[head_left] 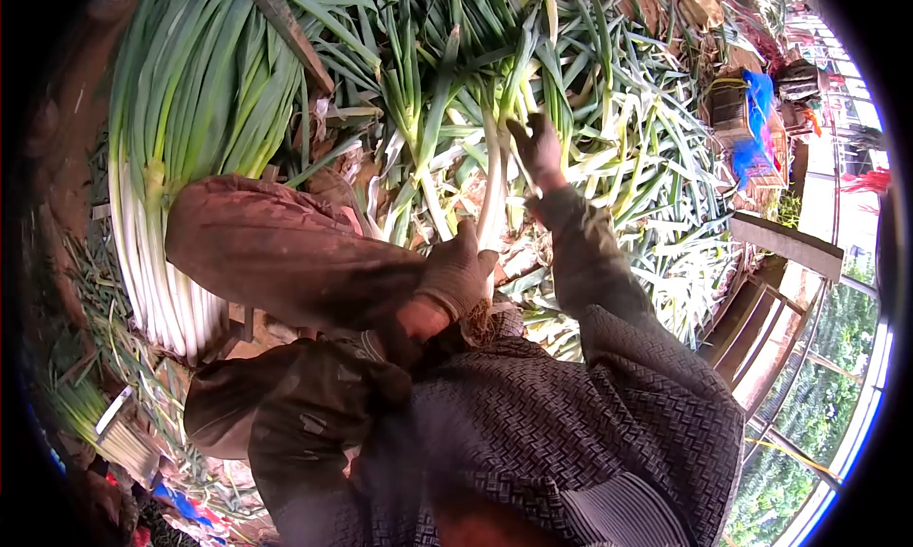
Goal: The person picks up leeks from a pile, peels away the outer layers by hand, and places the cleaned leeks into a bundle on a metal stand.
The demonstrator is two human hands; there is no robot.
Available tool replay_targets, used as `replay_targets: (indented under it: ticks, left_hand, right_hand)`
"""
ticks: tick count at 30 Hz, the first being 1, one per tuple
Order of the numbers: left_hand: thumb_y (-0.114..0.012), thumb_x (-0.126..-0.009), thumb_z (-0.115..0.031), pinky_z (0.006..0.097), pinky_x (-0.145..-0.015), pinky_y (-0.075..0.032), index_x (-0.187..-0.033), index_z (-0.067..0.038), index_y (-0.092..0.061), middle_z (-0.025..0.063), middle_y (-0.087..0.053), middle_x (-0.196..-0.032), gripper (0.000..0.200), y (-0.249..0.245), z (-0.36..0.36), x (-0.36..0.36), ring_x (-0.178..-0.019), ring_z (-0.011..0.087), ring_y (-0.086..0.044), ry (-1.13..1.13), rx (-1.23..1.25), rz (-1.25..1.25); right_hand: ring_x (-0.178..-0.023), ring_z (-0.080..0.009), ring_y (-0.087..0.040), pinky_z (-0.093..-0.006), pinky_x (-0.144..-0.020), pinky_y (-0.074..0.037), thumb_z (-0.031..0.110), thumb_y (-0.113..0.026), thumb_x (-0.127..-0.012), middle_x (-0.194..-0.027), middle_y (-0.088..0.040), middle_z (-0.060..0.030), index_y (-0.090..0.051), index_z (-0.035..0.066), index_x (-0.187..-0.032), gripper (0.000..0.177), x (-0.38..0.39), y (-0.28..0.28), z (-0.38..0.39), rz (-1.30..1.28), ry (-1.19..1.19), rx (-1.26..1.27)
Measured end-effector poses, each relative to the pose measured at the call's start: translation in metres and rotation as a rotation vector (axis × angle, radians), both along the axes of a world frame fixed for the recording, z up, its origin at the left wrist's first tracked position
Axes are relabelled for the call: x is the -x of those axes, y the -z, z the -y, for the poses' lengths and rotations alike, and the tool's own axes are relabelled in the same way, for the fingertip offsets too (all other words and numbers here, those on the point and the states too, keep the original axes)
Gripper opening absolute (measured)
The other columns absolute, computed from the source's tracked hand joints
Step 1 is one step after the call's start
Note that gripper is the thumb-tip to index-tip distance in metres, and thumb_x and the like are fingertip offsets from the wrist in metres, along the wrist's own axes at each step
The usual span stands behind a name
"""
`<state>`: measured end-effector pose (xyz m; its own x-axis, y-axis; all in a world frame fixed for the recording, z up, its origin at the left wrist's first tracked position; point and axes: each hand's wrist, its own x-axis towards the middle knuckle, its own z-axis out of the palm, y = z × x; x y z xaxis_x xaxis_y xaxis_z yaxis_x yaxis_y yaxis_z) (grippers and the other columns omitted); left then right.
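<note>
My left hand, in a dirty glove, is wrapped round the lower white part of a leek, just above its roots. The leek stands roughly upright in view, its green leaves pointing to the top. My right hand, also gloved, is beside the upper stalk with its fingers curled; what lies between them is too dark to tell. Loose leeks and stripped leaves lie behind and to the right of the hands. A big bundle of leeks rests at the left, white ends down.
A metal bar stands against the big bundle. At the lower left is another leek bundle. A crate with blue plastic sits at the upper right, above a wooden beam. My bent leg reaches across the left.
</note>
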<state>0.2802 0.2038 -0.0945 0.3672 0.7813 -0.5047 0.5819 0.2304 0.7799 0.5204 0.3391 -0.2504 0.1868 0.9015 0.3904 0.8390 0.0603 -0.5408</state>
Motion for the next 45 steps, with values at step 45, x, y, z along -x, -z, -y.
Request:
replay_targets:
  ticks: [45]
  left_hand:
    - [-0.052, -0.1, -0.022, 0.0223, -0.069, -0.047, -0.108, 0.002, -0.061, 0.0069, -0.066, -0.091, 0.027, -0.017, -0.005, 0.06, -0.075, 0.0112, -0.06, -0.277, 0.492, 0.804]
  right_hand:
    - [-0.098, -0.035, -0.063, -0.0503, -0.087, -0.052, 0.05, -0.056, -0.095, -0.109, -0.066, -0.0172, -0.056, -0.001, -0.117, 0.056, 0.061, -0.022, 0.018, -2.059, -0.109, 0.618]
